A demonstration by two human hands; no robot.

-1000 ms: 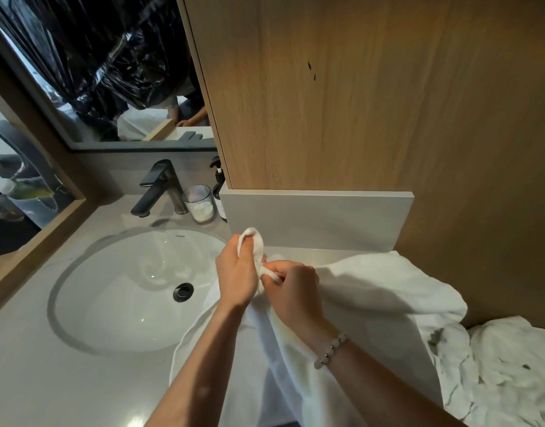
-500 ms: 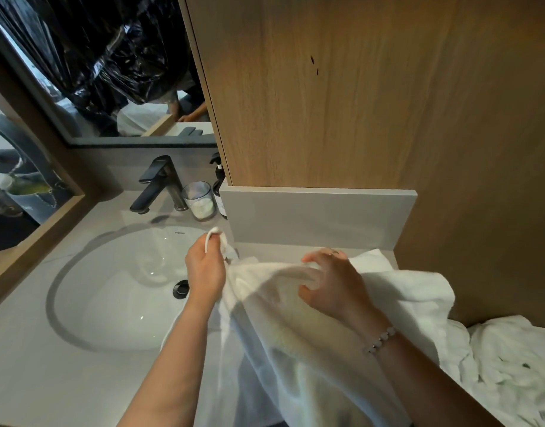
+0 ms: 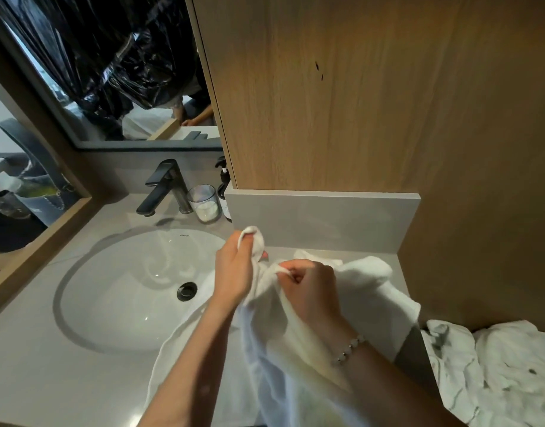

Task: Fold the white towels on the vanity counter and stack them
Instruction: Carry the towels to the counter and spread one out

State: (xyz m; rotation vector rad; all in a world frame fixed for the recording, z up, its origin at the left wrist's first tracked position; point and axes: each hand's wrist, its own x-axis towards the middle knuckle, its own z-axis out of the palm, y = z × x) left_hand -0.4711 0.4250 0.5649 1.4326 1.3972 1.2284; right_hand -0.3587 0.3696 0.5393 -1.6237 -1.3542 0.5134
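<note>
A white towel (image 3: 369,291) hangs bunched over the vanity counter (image 3: 33,374), right of the sink, draping toward me. My left hand (image 3: 234,272) grips one corner of it, and the tip sticks up above my fingers. My right hand (image 3: 311,288), with a bead bracelet on the wrist, pinches the towel's edge just beside the left hand. A second white towel (image 3: 496,374) lies crumpled at the far right of the counter.
A round white sink (image 3: 126,288) with a dark drain fills the counter's left half. Behind it stand a black faucet (image 3: 163,186), a glass jar (image 3: 205,203) and a dark pump bottle (image 3: 224,189). A wooden cabinet (image 3: 357,94) rises close behind the towel.
My right hand slid back along the towel's edge from the right and now pinches it close to my left hand. The left hand shifted right and up.
</note>
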